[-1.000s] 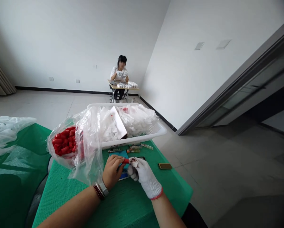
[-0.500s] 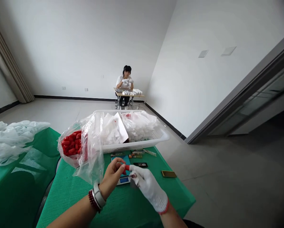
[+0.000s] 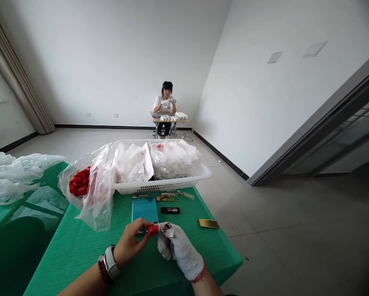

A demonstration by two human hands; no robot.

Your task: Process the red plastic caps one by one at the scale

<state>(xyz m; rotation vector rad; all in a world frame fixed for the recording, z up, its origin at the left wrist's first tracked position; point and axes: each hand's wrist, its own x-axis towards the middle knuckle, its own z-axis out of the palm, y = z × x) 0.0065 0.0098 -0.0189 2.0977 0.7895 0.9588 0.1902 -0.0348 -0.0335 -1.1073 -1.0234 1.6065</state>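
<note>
My left hand [image 3: 133, 241], bare with a watch and a beaded bracelet at the wrist, pinches a small red plastic cap [image 3: 153, 230] between thumb and fingers. From the other side my right hand [image 3: 181, 246], in a white knitted glove with a red cuff, has its fingers against the cap. The glove's tip looks torn or stained, and its other fingers curl inward. Just behind the hands lies a small scale with a blue top [image 3: 145, 209]; its front is partly hidden by them. More red caps [image 3: 80, 181] fill a clear plastic bag [image 3: 100, 205] at the left.
A white perforated basket [image 3: 159, 187] with bagged white pieces stands at the table's back. A black object [image 3: 170, 210], a gold box [image 3: 208, 223] and several slim packets [image 3: 186, 195] lie on the green cloth [image 3: 88, 255]. Beyond, a person [image 3: 165, 102] sits at a small table.
Both hands have moved lower and slightly left in view, off much of the scale, and the red cap is turned to show more of itself. The camera view has shifted too.
</note>
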